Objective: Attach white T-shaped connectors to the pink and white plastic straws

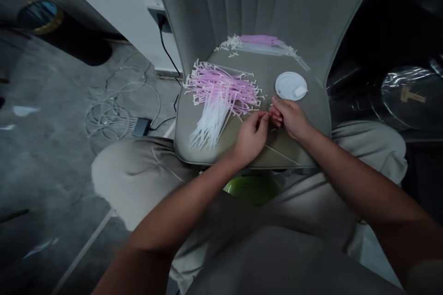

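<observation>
well, both hands work close together over a grey upholstered chair seat (313,110), in front of the person's knees. the left hand (251,137) and the right hand (290,117) both have a narrow grip, fingertips meeting around a thin pink strip (269,114) (it's a small thing, and the fingers hide most of it). just left of the hands, a loose heap of plastic strips (219,97) lies on the seat, pink toward the top and white toward the bottom, many with little crosswise ends. a thin white strand (282,154) runs across the seat's front edge just below the hands. the right hand is nearest a round white cup lid (291,86), which lies flat just beyond it. a second band of pink and white strips (259,42) lies along the back of the seat, where it meets the chair back. below the seat, a green bowl (252,190) shows between the beige trousers (367,147). on the concrete floor (51,166) to the left lie a coil of pale cable (114,106) and a small black box (141,126), and a clear plastic sheet (408,97) sits off to the right.
</observation>
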`<state>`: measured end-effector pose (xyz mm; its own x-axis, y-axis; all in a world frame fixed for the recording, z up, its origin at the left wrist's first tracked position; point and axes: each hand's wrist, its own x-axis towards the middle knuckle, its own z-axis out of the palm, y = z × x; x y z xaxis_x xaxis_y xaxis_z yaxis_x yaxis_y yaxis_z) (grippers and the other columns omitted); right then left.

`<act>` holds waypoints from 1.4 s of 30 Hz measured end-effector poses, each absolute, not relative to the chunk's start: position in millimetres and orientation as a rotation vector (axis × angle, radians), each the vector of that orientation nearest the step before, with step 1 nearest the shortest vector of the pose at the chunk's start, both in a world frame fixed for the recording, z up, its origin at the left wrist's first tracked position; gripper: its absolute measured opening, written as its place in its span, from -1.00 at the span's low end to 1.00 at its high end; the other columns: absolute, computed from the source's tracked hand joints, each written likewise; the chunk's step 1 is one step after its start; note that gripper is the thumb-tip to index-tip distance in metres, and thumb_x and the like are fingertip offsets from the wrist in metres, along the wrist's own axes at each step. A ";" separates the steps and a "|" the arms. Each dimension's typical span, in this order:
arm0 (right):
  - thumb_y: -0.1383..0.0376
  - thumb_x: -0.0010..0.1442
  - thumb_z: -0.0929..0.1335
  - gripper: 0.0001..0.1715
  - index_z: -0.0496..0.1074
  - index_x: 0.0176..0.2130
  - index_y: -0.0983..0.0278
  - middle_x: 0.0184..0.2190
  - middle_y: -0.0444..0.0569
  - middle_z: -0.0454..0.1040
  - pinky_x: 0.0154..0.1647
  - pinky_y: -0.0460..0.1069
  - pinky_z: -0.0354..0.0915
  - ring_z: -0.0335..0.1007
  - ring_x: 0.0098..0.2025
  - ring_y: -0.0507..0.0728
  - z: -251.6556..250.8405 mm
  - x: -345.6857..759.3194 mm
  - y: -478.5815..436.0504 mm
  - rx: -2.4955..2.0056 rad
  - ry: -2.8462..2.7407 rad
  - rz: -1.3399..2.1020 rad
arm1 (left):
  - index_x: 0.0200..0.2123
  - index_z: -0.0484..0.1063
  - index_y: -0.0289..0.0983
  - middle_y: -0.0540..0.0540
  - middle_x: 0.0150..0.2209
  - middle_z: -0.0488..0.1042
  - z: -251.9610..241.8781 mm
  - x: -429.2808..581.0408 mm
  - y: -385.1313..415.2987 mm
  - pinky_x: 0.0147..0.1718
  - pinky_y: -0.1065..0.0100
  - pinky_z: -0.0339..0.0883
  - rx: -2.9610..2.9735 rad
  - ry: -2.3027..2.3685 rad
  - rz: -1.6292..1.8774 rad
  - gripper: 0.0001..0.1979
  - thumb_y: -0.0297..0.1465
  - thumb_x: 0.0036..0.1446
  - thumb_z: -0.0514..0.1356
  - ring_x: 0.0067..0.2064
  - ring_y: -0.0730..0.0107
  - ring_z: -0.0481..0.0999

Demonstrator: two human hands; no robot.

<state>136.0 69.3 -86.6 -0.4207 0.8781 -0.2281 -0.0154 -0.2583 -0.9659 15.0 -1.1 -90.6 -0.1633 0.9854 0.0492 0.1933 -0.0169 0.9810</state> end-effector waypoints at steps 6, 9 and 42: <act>-0.16 0.21 0.28 -0.37 0.19 -0.60 0.24 -0.69 -0.21 0.13 -0.59 -0.08 0.02 0.03 -0.63 -0.05 -85.9 146.3 65.1 -1.165 -1.498 1.821 | -0.28 0.43 -0.23 -0.03 -0.32 0.54 -93.9 13.5 -4.9 -0.24 0.39 0.34 1.349 1.474 1.211 -0.78 -0.36 0.34 0.02 -0.28 0.42 0.49; -0.16 0.23 0.25 -0.36 0.21 -0.60 0.24 -0.68 -0.19 0.15 -0.58 -0.07 0.02 0.04 -0.61 -0.04 -83.5 147.8 64.0 -1.180 -1.573 1.831 | -0.28 0.42 -0.24 -0.03 -0.32 0.54 -94.1 11.0 -7.0 -0.25 0.39 0.33 1.398 1.435 1.185 -0.76 -0.35 0.36 -0.01 -0.27 0.44 0.48; 0.16 0.40 0.15 -0.53 0.20 -0.53 0.23 -0.57 -0.17 0.20 -0.43 -0.04 0.05 0.10 -0.49 0.00 -77.2 148.5 59.6 -1.042 -1.887 1.655 | -0.30 0.39 -0.24 0.00 -0.39 0.49 -97.9 2.8 -6.2 -0.31 0.44 0.33 1.598 1.447 1.202 -0.79 -0.43 0.35 0.00 -0.34 0.50 0.46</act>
<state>148.5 59.6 -77.2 -0.6304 0.7595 -0.1605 0.2582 0.0102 -0.9660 2.8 -6.2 -97.9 -0.0348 0.9800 0.1959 0.3721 -0.1692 0.9126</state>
